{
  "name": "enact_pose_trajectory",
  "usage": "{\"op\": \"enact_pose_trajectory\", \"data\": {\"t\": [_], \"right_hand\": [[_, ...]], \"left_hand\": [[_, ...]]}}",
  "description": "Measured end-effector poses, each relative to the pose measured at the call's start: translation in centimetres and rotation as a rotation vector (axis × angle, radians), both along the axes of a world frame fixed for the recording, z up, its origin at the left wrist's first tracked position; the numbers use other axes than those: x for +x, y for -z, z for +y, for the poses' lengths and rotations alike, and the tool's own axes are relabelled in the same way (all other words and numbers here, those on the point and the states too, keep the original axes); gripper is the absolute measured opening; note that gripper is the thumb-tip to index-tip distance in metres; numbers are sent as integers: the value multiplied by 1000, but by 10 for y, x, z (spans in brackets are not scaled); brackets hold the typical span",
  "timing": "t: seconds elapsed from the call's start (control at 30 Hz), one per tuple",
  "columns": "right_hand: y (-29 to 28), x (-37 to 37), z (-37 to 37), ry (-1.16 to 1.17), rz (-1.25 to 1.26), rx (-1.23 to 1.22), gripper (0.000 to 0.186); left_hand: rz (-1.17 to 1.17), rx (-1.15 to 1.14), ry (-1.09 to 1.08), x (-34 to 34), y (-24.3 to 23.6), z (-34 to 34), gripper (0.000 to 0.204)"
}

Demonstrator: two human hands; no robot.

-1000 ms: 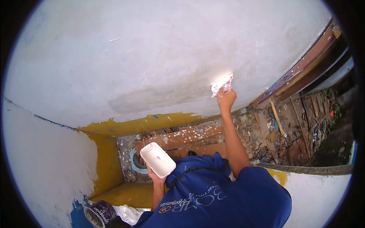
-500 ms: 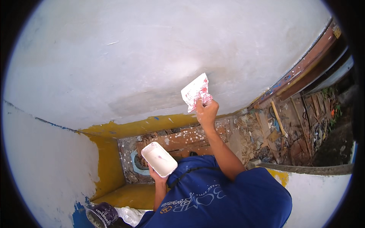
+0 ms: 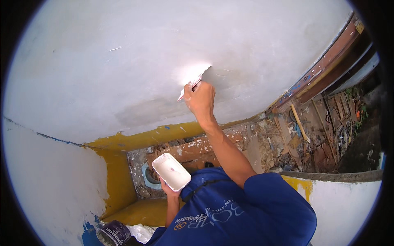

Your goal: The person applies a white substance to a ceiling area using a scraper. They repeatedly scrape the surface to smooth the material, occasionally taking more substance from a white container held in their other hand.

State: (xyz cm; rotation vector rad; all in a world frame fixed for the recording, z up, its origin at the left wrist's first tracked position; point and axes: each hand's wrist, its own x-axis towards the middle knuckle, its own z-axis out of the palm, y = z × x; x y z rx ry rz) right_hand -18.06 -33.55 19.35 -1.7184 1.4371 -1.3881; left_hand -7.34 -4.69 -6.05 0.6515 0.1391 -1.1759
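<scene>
My right hand (image 3: 201, 98) grips a flat putty spreader (image 3: 197, 80), which appears nearly edge-on and is smeared white with some red. Its blade edge meets, or comes very close to, the pale grey-white wall (image 3: 102, 82); a bright white patch surrounds it there, and I cannot tell wet putty from glare. Lower down, my left hand (image 3: 168, 189) supports a white rectangular tub (image 3: 183, 185) from below and the side, tilted so its inside shows. White paste coats the inside, with a faint pinkish streak. Most of the left fingers are hidden beneath the tub.
Yellow paint (image 3: 160, 133) bands the wall's base and the left corner. A dark bucket (image 3: 117, 233) and white plastic bag (image 3: 141, 233) lie lower left. Beyond the tub is a pale blue curved basin (image 3: 146, 175). Debris with a wooden stick (image 3: 299, 123) covers the right side, bordered by a ledge (image 3: 332, 177).
My right hand has moved up and left, turning the spreader from showing its broad face to nearly edge-on against the wall. The left hand and tub have hardly moved.
</scene>
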Motion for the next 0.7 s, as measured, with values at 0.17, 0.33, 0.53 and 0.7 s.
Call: {"op": "enact_pose_trajectory", "data": {"t": [0.17, 0.33, 0.53, 0.7], "right_hand": [[38, -41, 42, -55, -464, 0, 25], [137, -137, -2, 391, -71, 30, 26], [136, -145, -56, 419, 42, -39, 18], [81, -83, -34, 244, 93, 13, 16]], "left_hand": [[7, -7, -6, 2, 9, 1, 50], [33, -11, -26, -1, 4, 3, 51], [-56, 15, -41, 0, -1, 9, 51], [-50, 4, -40, -10, -29, 1, 48]]}}
